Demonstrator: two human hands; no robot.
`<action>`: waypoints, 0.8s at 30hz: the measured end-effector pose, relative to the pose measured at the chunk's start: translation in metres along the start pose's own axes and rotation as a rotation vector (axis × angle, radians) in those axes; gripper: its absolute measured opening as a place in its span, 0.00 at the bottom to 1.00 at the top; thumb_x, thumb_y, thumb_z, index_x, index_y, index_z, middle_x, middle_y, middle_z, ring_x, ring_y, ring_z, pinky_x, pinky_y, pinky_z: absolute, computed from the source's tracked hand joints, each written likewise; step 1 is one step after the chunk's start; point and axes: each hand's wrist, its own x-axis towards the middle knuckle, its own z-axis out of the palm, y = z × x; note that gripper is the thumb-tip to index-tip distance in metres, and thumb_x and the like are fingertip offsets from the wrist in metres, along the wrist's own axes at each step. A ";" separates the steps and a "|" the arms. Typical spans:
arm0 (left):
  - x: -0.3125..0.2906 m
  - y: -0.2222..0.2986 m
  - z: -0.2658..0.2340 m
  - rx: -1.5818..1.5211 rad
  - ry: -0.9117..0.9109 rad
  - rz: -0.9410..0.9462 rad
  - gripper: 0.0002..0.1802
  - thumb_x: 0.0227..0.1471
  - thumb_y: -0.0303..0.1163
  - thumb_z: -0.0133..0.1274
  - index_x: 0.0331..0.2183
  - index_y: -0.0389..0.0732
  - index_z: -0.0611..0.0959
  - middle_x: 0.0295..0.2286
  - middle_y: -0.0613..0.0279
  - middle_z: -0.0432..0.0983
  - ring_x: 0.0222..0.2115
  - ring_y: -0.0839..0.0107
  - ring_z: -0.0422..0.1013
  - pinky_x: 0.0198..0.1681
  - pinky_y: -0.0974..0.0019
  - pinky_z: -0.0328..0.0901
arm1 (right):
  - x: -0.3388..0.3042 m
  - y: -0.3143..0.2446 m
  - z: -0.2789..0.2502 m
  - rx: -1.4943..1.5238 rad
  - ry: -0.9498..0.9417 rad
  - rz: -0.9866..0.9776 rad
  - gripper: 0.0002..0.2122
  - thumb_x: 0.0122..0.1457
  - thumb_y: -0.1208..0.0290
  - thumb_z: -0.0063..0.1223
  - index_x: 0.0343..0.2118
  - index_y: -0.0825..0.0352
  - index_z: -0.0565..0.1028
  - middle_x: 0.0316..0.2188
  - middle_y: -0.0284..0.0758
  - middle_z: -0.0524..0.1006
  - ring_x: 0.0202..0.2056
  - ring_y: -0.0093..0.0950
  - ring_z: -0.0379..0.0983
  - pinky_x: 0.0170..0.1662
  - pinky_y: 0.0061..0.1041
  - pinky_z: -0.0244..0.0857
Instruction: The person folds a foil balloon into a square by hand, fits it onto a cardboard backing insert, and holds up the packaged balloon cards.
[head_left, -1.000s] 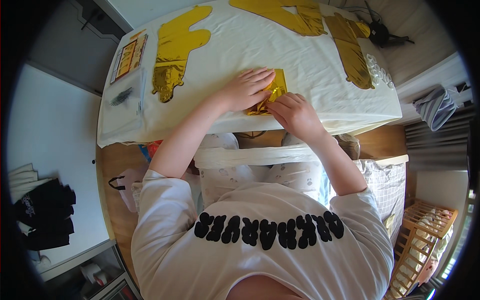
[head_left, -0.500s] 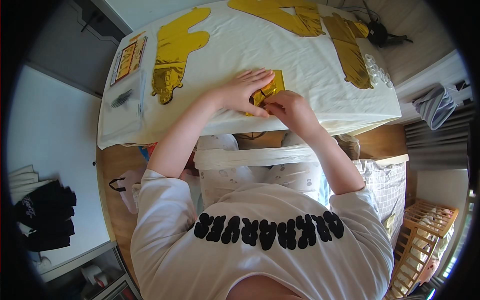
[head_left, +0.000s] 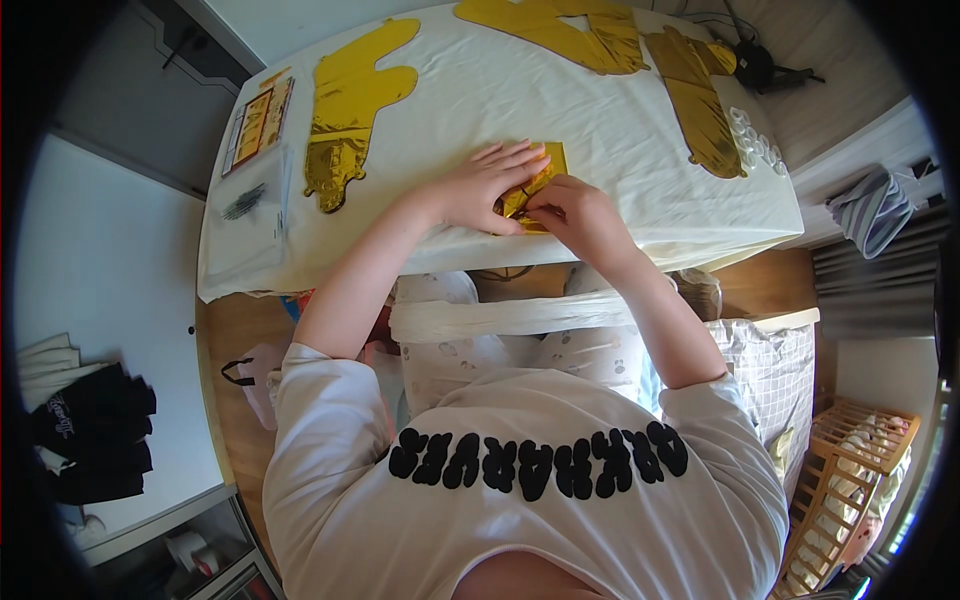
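A folded gold foil balloon lies on the tablecloth near the table's front edge, partly covered by my hands. Across its left part my left hand is spread flat, thumb toward me and fingers pointing right over the foil. My right hand comes in from the right with its fingers pinched on the balloon's lower right part; the exact spot they grip is partly hidden. Flat, unfolded gold foil balloons lie farther off: one at the left, one at the back and one at the right.
A white cloth covers the table. On its left lie a printed card and a clear plastic bag with a dark bundle. Several clear rolls and a black stand-like object are at the right edge.
My left thumb has drawn in slightly to the left, uncovering a little more of the foil. The right hand has shifted only slightly, still pinching.
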 end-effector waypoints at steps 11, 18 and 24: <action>0.000 0.002 -0.002 -0.016 -0.010 -0.003 0.55 0.48 0.48 0.62 0.70 0.45 0.54 0.71 0.56 0.44 0.72 0.61 0.38 0.73 0.51 0.35 | -0.029 -0.001 0.003 -0.431 0.187 -0.449 0.12 0.53 0.76 0.63 0.42 0.65 0.83 0.44 0.32 0.78 0.45 0.34 0.75 0.47 0.35 0.71; 0.000 0.005 -0.005 -0.006 -0.021 -0.008 0.54 0.50 0.49 0.61 0.70 0.45 0.53 0.71 0.56 0.43 0.72 0.61 0.38 0.73 0.51 0.36 | -0.036 -0.009 0.015 -0.456 0.162 -0.415 0.17 0.55 0.73 0.62 0.49 0.62 0.80 0.48 0.32 0.76 0.50 0.33 0.74 0.54 0.36 0.69; -0.003 0.004 -0.008 -0.038 -0.001 0.021 0.53 0.52 0.54 0.59 0.70 0.44 0.54 0.71 0.56 0.44 0.72 0.61 0.38 0.73 0.51 0.36 | -0.039 -0.007 0.019 -0.513 0.098 -0.304 0.18 0.57 0.67 0.62 0.52 0.58 0.78 0.50 0.32 0.75 0.55 0.34 0.71 0.61 0.40 0.65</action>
